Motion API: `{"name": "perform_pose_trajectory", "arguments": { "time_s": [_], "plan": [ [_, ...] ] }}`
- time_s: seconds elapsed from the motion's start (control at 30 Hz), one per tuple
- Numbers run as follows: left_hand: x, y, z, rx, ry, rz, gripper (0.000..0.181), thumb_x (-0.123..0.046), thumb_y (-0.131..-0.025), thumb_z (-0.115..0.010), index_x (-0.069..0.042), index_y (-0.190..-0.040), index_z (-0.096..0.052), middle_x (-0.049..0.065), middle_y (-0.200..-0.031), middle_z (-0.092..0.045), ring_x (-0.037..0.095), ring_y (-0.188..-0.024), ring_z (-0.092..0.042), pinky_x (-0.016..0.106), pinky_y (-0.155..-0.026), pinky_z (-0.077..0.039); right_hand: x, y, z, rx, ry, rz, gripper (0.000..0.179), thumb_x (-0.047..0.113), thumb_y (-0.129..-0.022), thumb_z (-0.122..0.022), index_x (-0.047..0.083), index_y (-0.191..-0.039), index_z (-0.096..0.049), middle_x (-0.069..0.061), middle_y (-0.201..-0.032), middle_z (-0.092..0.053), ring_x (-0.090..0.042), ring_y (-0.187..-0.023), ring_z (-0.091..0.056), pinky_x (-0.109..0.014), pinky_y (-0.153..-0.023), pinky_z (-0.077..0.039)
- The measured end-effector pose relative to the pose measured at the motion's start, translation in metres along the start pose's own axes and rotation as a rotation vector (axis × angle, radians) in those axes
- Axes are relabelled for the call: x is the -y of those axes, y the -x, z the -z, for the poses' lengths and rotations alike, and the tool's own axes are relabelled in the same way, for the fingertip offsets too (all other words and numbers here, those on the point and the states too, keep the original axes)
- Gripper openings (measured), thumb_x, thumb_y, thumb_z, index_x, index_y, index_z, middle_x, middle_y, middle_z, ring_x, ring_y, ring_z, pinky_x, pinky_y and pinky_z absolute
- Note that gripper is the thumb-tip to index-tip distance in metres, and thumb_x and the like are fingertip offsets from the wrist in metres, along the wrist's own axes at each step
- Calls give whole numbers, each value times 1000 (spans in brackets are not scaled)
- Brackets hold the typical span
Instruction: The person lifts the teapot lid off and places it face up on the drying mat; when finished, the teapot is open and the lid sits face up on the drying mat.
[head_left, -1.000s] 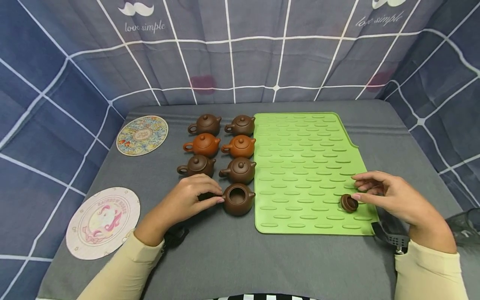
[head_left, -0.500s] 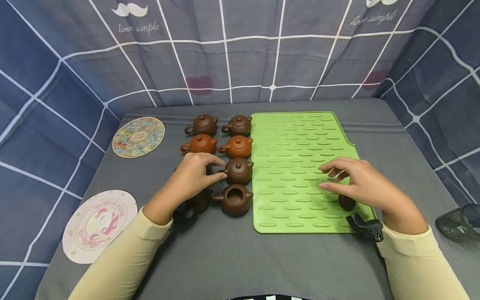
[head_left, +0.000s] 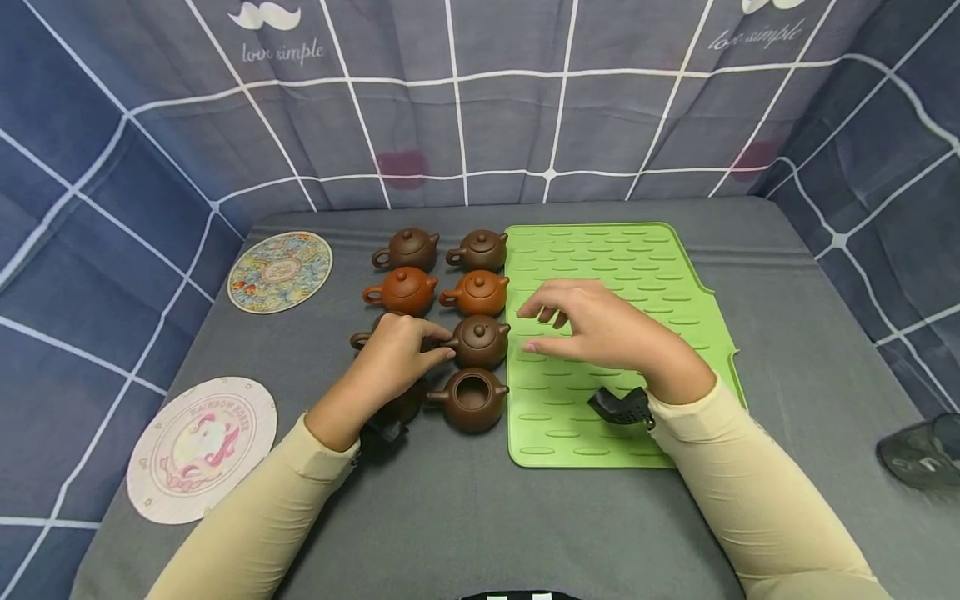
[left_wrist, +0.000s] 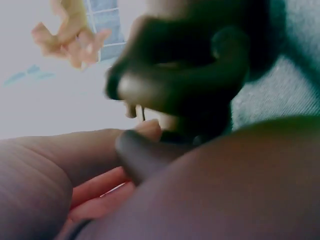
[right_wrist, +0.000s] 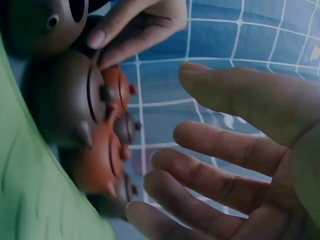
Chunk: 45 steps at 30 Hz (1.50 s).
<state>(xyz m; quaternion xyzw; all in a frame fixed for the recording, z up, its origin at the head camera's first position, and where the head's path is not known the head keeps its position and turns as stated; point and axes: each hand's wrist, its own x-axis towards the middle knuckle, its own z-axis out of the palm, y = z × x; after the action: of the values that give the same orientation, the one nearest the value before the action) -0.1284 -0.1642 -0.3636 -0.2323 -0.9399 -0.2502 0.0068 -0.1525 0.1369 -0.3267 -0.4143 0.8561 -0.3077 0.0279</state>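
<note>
My left hand (head_left: 393, 354) pinches the handle of a lidded dark brown teapot (head_left: 480, 342), thumb and index finger meeting at it. That teapot stands on the cloth at the left edge of a green ridged mat (head_left: 558, 446). Just in front of it is a brown teapot without its lid (head_left: 472, 423), its inside showing. My right hand (head_left: 600, 329) hovers over the mat with loosely spread fingers, holding nothing, its fingertips close to the lidded teapot's spout side. In the right wrist view the lidded teapot (right_wrist: 65, 100) appears near my left fingertips. The loose lid is hidden by the right sleeve.
Behind stand two orange teapots (head_left: 405, 290) and two brown teapots (head_left: 408, 248); more brown ones lie partly under my left hand and wrist. Two round placemats (head_left: 281, 271) are at the left. A dark translucent cup (head_left: 918, 450) sits at the right edge. Checked curtains surround the table.
My left hand has gone from the lidless teapot's handle to that of the lidded teapot behind it. My right hand has released the lid on the mat and moved left across it.
</note>
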Motion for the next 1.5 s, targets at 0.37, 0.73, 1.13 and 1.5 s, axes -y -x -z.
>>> {"name": "perform_pose_trajectory", "arguments": {
  "time_s": [0.37,0.73,1.13,1.5],
  "plan": [
    [2,-1,-4,-47,4,26,16,-14,-91,-86,-5,-105,-84,5,-96,-79,20,-84,-74,41,-74,-59,-1,-49,-42,-59,11,99,36,15,-92,-85,2,-124,-74,-9,-126,-69,-26,-120,-62,-44,-105,-44],
    [1,1,-6,-36,62,135,13,-18,-91,-87,-11,-103,-86,0,-94,-79,16,-81,-72,39,-72,-58,-28,-46,-65,-59,-107,159,37,14,-92,-86,5,-126,-76,-9,-131,-70,-22,-123,-63,-40,-104,-48],
    [1,1,-7,-46,81,143,12,-18,-92,-86,-12,-102,-86,-2,-93,-78,14,-79,-70,39,-72,-56,-36,-46,-70,-78,-151,148,30,14,-94,-83,5,-122,-79,-7,-126,-73,-19,-120,-65,-39,-101,-50],
    [2,1,-8,-44,87,154,12,-19,-92,-86,-11,-102,-86,-1,-93,-78,16,-86,-73,40,-76,-58,-37,-46,-74,-115,-192,128,17,11,-97,-79,5,-113,-82,-5,-123,-74,-18,-118,-67,-38,-100,-51]
  ]
}}
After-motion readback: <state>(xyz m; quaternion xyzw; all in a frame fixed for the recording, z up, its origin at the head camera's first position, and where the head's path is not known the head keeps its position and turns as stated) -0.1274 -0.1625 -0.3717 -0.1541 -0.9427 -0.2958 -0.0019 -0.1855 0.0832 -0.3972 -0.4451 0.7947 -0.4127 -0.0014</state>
